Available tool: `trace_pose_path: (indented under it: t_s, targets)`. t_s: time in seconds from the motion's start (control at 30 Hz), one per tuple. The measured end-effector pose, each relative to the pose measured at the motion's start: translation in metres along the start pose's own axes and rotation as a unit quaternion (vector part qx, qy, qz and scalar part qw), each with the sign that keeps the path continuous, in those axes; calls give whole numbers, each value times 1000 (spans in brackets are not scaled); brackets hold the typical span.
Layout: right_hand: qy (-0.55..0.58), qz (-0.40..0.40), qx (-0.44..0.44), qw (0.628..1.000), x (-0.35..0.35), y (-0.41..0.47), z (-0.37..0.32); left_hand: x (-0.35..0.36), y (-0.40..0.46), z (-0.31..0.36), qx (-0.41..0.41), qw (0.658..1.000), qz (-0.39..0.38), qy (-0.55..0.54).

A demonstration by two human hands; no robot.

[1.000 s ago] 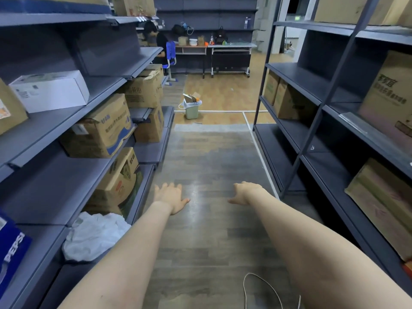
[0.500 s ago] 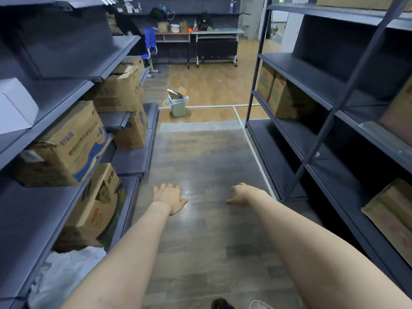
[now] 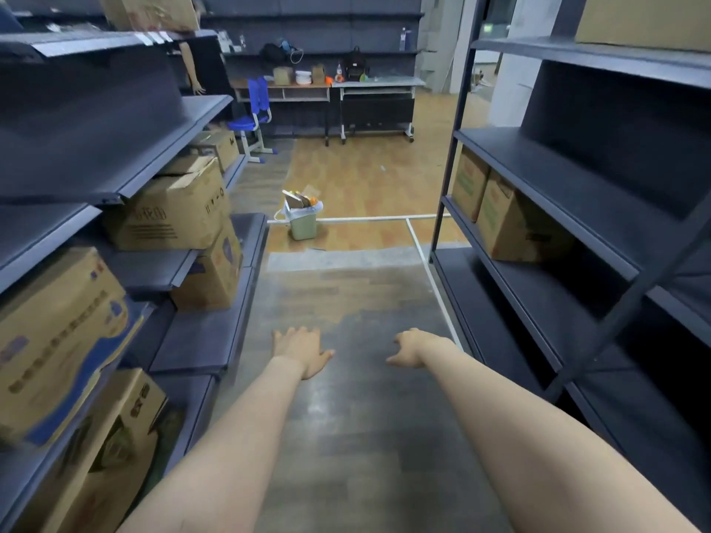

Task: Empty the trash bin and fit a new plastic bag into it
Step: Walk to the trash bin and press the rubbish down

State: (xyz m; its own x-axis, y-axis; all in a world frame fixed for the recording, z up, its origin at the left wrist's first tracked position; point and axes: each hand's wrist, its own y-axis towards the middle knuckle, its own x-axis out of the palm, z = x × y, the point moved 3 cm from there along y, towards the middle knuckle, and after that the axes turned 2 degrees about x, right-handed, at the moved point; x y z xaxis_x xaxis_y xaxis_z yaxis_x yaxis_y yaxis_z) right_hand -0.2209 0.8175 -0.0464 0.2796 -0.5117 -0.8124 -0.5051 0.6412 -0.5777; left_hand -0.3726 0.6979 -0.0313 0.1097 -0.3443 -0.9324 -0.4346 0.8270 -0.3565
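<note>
A: Where is the trash bin (image 3: 302, 224) from where we stand?

B: Well ahead of us, at the far end of the aisle, on the floor (image 3: 361, 417) where the grey boards give way to orange-brown ones. It is a pale green bin, upright, with a white bag (image 3: 296, 213) folded over its rim and cardboard scraps (image 3: 297, 199) sticking out of the top. A white floor line (image 3: 365, 219) runs just behind it.

A: And our hands?

B: Both are stretched out in front of us, over bare floor. Our left hand (image 3: 301, 352) is flat, palm down, fingers spread, holding nothing. Our right hand (image 3: 413, 347) has its fingers loosely curled downward and is also empty. Neither is anywhere near the bin.

A: What flanks us?

B: Dark shelving on both sides. On the left shelves (image 3: 115, 155) we see several cardboard boxes (image 3: 173, 209); on the right shelves (image 3: 577, 186), two more boxes (image 3: 500, 217).
</note>
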Motion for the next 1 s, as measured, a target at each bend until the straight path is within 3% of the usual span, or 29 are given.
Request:
trace_pose_path:
  t_s: [0.37, 0.77, 1.0]
  targets:
    - [11, -14, -24, 1000, -99, 149, 28, -50, 169, 0, -8, 999, -40, 13]
    - [-23, -3, -33, 999, -265, 390, 38, -153, 443, -37, -41, 999, -22, -16]
    - [-42, -21, -26, 999, -326, 499, 72, -194, 563, -34, -39, 999, -23, -19]
